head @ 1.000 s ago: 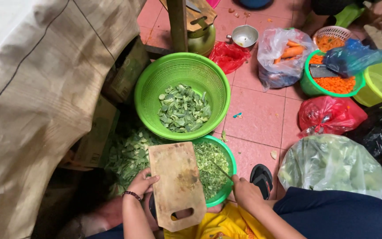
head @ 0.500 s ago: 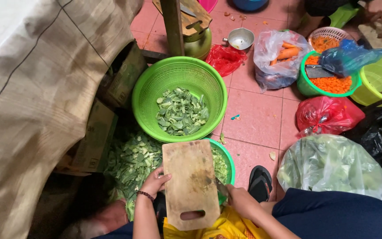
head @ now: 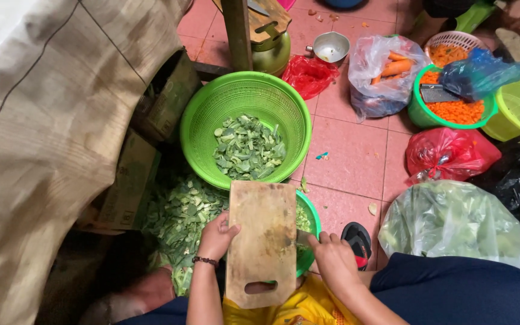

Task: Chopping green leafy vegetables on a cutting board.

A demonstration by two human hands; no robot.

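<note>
gripping the left edge of a wooden cutting board [head: 261, 241], the left hand [head: 216, 236] has its thumb on top of the board and a dark bracelet at the wrist. the right hand [head: 334, 260] rests at the board's right edge, fingers curled round something mostly hidden; what it grasps cannot be told. the board lies tilted over a smaller green basket [head: 309, 224] on the tiled floor [head: 356, 156], its handle slot nearest the person. just beyond it stands a large green basket [head: 245, 96] holding chopped green vegetables [head: 248, 147]. more chopped greens [head: 179, 216] are heaped on the floor left of the board. a clear bag of greens [head: 452, 222] sits to the right.
</note>
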